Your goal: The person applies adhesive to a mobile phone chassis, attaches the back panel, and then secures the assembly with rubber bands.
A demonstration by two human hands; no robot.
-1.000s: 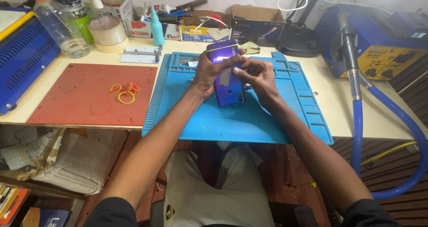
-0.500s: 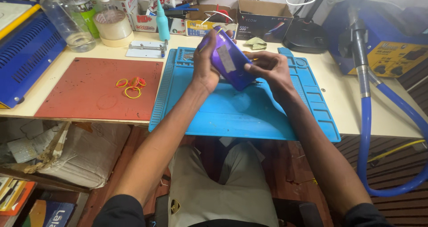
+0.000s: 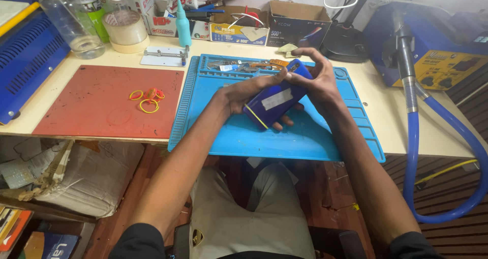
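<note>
Both hands are gripping a dark blue smartphone (image 3: 274, 100), held tilted above the blue silicone repair mat (image 3: 325, 137), back side up. Left hand (image 3: 243, 92) is cupping the phone's lower end from beneath, fingers curled around its edge. Right hand (image 3: 314, 78) is closing over the upper end, thumb and fingertips pinching the top corner near the camera. Phone's back is showing a pale rectangular sticker across the middle; a yellow rubber band is wrapping round the lower end.

Outward: small tools and parts are lying in the mat's top compartments, too small to identify. Left of the mat, a red mat (image 3: 96, 104) is carrying loose yellow and orange rubber bands (image 3: 147, 99). Behind it, a roll of tape (image 3: 125, 30), a clear plastic bottle (image 3: 68, 22), a teal squeeze bottle (image 3: 183, 27). To the right, a blue hose (image 3: 414, 137) is hanging off the bench edge.
</note>
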